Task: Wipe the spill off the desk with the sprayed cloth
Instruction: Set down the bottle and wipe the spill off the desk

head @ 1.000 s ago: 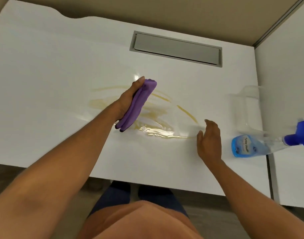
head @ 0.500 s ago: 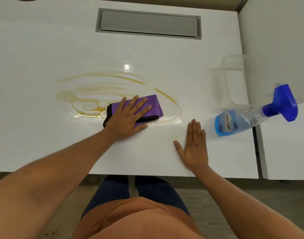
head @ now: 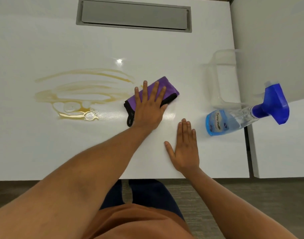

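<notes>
On a white desk (head: 44, 152), seen from above through a head-worn camera, a folded purple cloth (head: 168, 89) with black edging is pressed flat under the left hand (head: 148, 107). The palm and spread fingers are laid open on top of the cloth — nothing is gripped or pinched, only held down. The cloth lies near the middle of the desk, just at the right-hand end of the spill; a small black loop is seen at its near corner.

The spill (head: 82, 94) is spread to the left of the cloth as thin amber streaks and curved smears, with a wetter, glossy pool and a few bubbles at its near edge. A bright ceiling reflection is caught on the surface just beyond it.

The right hand (head: 185, 149) is rested flat on the bare desk, fingers straight and together, thumb out to the side — open, with nothing held. It is placed just beside and nearer than the left hand, apart from the cloth.

To the right, a spray bottle (head: 234, 120) with pale blue liquid and a blue trigger head is laid on its side, its base towards the right hand. Behind it, a clear plastic container (head: 222, 80) is faintly visible. At the far edge of the desk, a grey rectangular cable hatch (head: 134, 15) is set into the surface.
</notes>
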The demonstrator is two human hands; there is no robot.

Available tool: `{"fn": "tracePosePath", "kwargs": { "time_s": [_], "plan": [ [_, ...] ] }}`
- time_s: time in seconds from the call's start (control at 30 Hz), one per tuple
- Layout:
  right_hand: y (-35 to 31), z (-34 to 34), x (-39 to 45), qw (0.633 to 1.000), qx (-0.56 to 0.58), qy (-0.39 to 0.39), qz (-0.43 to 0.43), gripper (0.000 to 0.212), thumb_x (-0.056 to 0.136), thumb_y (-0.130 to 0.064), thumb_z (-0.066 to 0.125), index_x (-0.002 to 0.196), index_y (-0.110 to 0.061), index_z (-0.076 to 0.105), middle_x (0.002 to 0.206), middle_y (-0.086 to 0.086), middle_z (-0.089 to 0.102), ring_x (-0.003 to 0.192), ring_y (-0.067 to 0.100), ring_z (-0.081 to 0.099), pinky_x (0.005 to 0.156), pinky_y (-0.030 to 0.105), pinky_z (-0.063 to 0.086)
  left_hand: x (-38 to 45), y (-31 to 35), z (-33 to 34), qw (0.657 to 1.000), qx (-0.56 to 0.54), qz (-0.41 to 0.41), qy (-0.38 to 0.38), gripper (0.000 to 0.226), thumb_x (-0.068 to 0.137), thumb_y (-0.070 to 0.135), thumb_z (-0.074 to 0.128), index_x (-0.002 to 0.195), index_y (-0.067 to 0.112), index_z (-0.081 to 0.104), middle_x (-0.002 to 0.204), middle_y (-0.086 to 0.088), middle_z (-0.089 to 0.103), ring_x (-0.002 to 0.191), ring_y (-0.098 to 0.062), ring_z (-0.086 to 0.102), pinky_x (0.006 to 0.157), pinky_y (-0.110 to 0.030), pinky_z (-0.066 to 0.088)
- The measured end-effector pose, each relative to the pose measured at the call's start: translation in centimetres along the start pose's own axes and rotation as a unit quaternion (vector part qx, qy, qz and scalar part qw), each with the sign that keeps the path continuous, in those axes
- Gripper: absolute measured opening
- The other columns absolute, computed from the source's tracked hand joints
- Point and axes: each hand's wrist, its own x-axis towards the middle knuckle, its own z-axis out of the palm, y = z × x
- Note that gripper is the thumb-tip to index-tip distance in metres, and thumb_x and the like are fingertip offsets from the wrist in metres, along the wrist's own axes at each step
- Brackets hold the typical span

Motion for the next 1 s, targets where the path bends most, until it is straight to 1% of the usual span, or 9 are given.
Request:
{"fn": "tracePosePath", "kwargs": {
  "time_s": [0.13, 0.23, 0.3, 0.4, 0.47, 0.53, 0.63, 0.87, 1.0],
  "plan": [
    [-0.1, -0.1, 0.1, 1.0, -0.002, 0.004, -0.004, 0.089, 0.107, -0.059, 0.036, 0.17, -0.008, -0.001, 0.18, 0.008, -0.003, 0.167, 0.024, -0.003, 0.135, 0.047, 0.009, -2.6, 0.4, 0.0, 0.998, -0.043, -0.037, -0.039, 0.069, 0.115, 0.045, 0.029, 0.175, 0.021, 0.008, 0.183, -0.013, 0.005, 0.167, -0.044, 0.008, 0.134, -0.062, 0.013],
    [-0.2, -0.2, 0.1, 1.0, 0.001, 0.005, -0.004, 0.089, 0.107, -0.058, 0.038, 0.17, -0.007, 0.001, 0.18, 0.01, -0.001, 0.167, 0.025, -0.002, 0.135, 0.048, 0.009, -5.9, -2.6, -0.2, 0.997, 0.005, 0.077, -0.023, 0.064, 0.112, 0.045, 0.037, 0.168, 0.014, 0.034, 0.162, -0.023, 0.046, 0.144, -0.045, 0.045, 0.117, -0.056, 0.039],
    [-0.2, -0.4, 0.1, 1.0, 0.002, 0.001, -0.001, 0.089, 0.107, -0.058, 0.038, 0.17, -0.007, 0.002, 0.18, 0.01, 0.0, 0.167, 0.024, -0.002, 0.135, 0.048, 0.009, -7.2, -4.6, 0.2, 0.987, 0.031, 0.155, 0.014, 0.061, 0.113, 0.047, 0.04, 0.16, 0.01, 0.05, 0.141, -0.023, 0.062, 0.136, -0.043, 0.054, 0.116, -0.055, 0.039],
    [-0.4, -0.6, 0.2, 1.0, 0.007, -0.003, 0.003, 0.087, 0.107, -0.056, 0.039, 0.17, -0.006, 0.004, 0.18, 0.01, 0.001, 0.167, 0.025, -0.001, 0.135, 0.048, 0.01, -6.8, -5.4, 1.0, 0.975, 0.016, 0.221, 0.021, 0.063, 0.116, 0.049, 0.036, 0.17, 0.018, 0.034, 0.175, -0.017, 0.034, 0.166, -0.038, 0.025, 0.134, -0.059, 0.019],
    [-0.5, -0.6, 0.2, 1.0, 0.006, 0.001, 0.004, 0.086, 0.107, -0.054, 0.039, 0.169, -0.004, 0.007, 0.18, 0.012, 0.003, 0.167, 0.026, 0.001, 0.135, 0.049, 0.011, -4.9, -4.2, 1.4, 0.965, 0.011, 0.262, 0.015, 0.063, 0.117, 0.048, 0.027, 0.175, 0.026, 0.015, 0.183, -0.006, 0.011, 0.17, -0.032, 0.007, 0.137, -0.055, 0.007],
    [-0.5, -0.6, 0.2, 1.0, 0.002, -0.001, 0.007, 0.086, 0.107, -0.054, 0.038, 0.17, -0.005, 0.006, 0.18, 0.012, 0.003, 0.167, 0.026, 0.0, 0.135, 0.048, 0.011, -2.3, -2.8, 1.3, 0.96, 0.007, 0.28, 0.011, 0.061, 0.116, 0.047, 0.024, 0.175, 0.032, 0.012, 0.184, 0.0, 0.011, 0.17, -0.03, 0.007, 0.136, -0.054, 0.006],
    [-0.4, -0.5, 0.2, 1.0, 0.0, -0.005, 0.006, 0.086, 0.107, -0.055, 0.036, 0.17, -0.008, 0.002, 0.18, 0.009, 0.0, 0.167, 0.024, -0.001, 0.135, 0.047, 0.01, 1.3, -1.1, 0.7, 0.973, -0.002, 0.229, 0.005, 0.06, 0.115, 0.045, 0.022, 0.174, 0.033, 0.014, 0.183, -0.001, 0.015, 0.169, -0.032, 0.011, 0.136, -0.059, 0.007],
    [-0.4, -0.5, 0.2, 1.0, 0.001, -0.012, 0.01, 0.087, 0.107, -0.057, 0.035, 0.17, -0.01, -0.002, 0.18, 0.007, -0.005, 0.167, 0.023, -0.004, 0.136, 0.044, 0.005, 3.0, -2.5, -0.7, 0.992, -0.042, -0.116, 0.013, 0.067, 0.116, 0.044, 0.022, 0.175, 0.015, 0.009, 0.183, -0.011, 0.007, 0.169, -0.041, 0.0, 0.136, -0.06, -0.003],
    [-0.6, -0.6, 0.2, 1.0, -0.007, -0.015, 0.011, 0.089, 0.107, -0.058, 0.036, 0.17, -0.008, -0.001, 0.18, 0.009, -0.003, 0.167, 0.025, -0.003, 0.136, 0.047, 0.008, -3.4, -3.7, 0.1, 0.999, -0.021, -0.026, 0.001, 0.067, 0.116, 0.038, 0.025, 0.174, 0.008, 0.009, 0.182, -0.017, 0.009, 0.169, -0.039, 0.006, 0.137, -0.055, 0.006]
  ]
}}
